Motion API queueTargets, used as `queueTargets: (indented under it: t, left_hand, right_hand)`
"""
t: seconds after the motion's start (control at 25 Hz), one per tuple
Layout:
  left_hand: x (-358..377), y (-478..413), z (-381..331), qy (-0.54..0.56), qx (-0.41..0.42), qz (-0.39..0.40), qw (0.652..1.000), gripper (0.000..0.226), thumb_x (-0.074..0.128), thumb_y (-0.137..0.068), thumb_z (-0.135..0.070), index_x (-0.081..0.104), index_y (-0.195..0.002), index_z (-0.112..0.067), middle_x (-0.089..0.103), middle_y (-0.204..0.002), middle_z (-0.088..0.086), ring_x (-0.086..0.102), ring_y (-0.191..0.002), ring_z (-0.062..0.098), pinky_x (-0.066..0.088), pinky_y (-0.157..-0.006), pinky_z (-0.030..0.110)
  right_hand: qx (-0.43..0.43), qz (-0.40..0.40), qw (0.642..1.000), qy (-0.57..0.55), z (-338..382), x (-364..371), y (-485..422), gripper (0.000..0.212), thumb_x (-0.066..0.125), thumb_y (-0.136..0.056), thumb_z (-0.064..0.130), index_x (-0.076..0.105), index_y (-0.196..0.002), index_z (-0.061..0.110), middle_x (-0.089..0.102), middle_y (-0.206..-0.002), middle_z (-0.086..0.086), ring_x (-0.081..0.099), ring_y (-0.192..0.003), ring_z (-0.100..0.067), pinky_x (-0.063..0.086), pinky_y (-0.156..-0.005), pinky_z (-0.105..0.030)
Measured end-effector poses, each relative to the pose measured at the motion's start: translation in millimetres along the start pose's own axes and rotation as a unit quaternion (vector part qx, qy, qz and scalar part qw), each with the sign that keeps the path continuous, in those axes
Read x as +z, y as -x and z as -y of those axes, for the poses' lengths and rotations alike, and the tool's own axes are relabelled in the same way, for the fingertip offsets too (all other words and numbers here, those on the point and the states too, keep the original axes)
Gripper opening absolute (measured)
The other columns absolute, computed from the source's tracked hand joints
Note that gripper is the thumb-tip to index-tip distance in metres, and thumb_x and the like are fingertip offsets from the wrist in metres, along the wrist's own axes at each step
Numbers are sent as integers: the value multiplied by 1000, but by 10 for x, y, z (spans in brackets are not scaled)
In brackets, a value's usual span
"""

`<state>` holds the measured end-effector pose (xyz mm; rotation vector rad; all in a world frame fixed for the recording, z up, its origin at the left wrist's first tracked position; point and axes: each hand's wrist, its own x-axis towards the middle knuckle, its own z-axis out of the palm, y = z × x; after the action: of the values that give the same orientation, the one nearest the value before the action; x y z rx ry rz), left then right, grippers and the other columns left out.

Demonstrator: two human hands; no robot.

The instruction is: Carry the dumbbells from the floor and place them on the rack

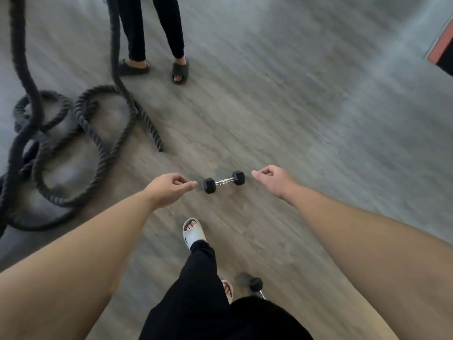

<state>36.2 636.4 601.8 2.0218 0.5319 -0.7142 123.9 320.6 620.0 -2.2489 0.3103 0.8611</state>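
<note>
A small black hex dumbbell [224,181] with a chrome handle lies on the grey wood floor in front of me. My left hand [169,188] hangs just left of it, fingers loosely curled and holding nothing. My right hand [274,180] hangs just right of it, also loosely curled and holding nothing. Both hands are above the floor, apart from the dumbbell. A second black dumbbell [255,285] lies near my feet at the bottom, partly hidden by my black trousers. No rack is in view.
Thick black battle ropes [81,133] lie coiled on the floor at the left, two strands rising upward. Another person's legs in black slides [180,69] stand at the top centre. An orange and black object [441,47] sits at the right edge. My white slide [193,233] steps forward.
</note>
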Motion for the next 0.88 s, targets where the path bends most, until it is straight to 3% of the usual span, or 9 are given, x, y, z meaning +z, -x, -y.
queueTargets:
  t: [0.08, 0.2, 0.36, 0.48, 0.56, 0.68, 0.76, 0.88]
  left_hand:
    - [-55, -397, -5, 31, -33, -1, 999, 41, 75, -81, -66, 73, -96, -28, 68, -85, -10, 64, -78, 14, 46, -66, 30]
    - [-16, -1071, 11, 37, -75, 8, 996, 39, 73, -80, -67, 71, -97, -32, 70, -89, -11, 69, -89, 15, 51, -74, 32]
    - [232, -1891, 139, 66, -109, 3, 992, 38, 73, -83, -64, 69, -104, -33, 71, -100, -15, 69, -89, 9, 55, -69, 31]
    - [596, -2638, 500, 104, -157, -9, 982, 43, 73, -84, -64, 65, -113, -33, 70, -107, -15, 65, -89, 1, 49, -66, 25]
    - [941, -3159, 827, 135, -193, -21, 972, 48, 74, -83, -64, 65, -118, -33, 70, -113, -11, 65, -91, 4, 52, -74, 28]
    - [1492, -3946, 1331, 181, -242, -30, 953, 62, 76, -79, -66, 63, -130, -33, 66, -125, -5, 64, -103, 13, 55, -96, 41]
    - [1925, -4493, 1692, 202, -262, -38, 943, 78, 78, -75, -69, 56, -140, -33, 61, -132, -4, 62, -112, 17, 55, -99, 45]
    - [2562, -5092, 2096, 228, -274, -55, 933, 104, 82, -63, -73, 45, -152, -33, 52, -138, -4, 59, -117, 19, 56, -98, 45]
  right_hand:
    - [26, 15, 1000, 4, 93, -16, -387, 39, 69, -91, 59, 69, -100, 21, 66, -95, 1, 58, -78, -18, 48, -76, -34]
    - [66, 28, 997, -3, 134, 2, -1144, 47, 68, -93, 57, 69, -111, 14, 68, -105, -5, 55, -79, -20, 43, -76, -35]
    - [80, 56, 995, 29, 57, 239, -2162, 47, 66, -90, 63, 68, -108, 19, 68, -101, 0, 56, -77, -18, 48, -77, -37]
    - [87, 99, 988, 86, -195, 657, -3168, 51, 66, -89, 66, 66, -113, 21, 64, -103, 3, 59, -87, -18, 55, -88, -42]
    - [83, 132, 979, 135, -470, 919, -3853, 59, 68, -88, 67, 63, -126, 22, 63, -111, 2, 61, -96, -20, 55, -89, -40]
    - [66, 129, 972, 183, -979, 1307, -4810, 76, 72, -83, 69, 59, -139, 20, 63, -136, -10, 63, -115, -27, 47, -90, -34]
    - [70, 115, 973, 189, -1400, 1611, -5403, 83, 74, -78, 72, 57, -141, 20, 60, -143, -14, 61, -126, -32, 48, -98, -37]
    - [77, 124, 969, 198, -1957, 2022, -5967, 96, 78, -68, 78, 54, -144, 23, 57, -145, -14, 61, -126, -33, 52, -105, -43]
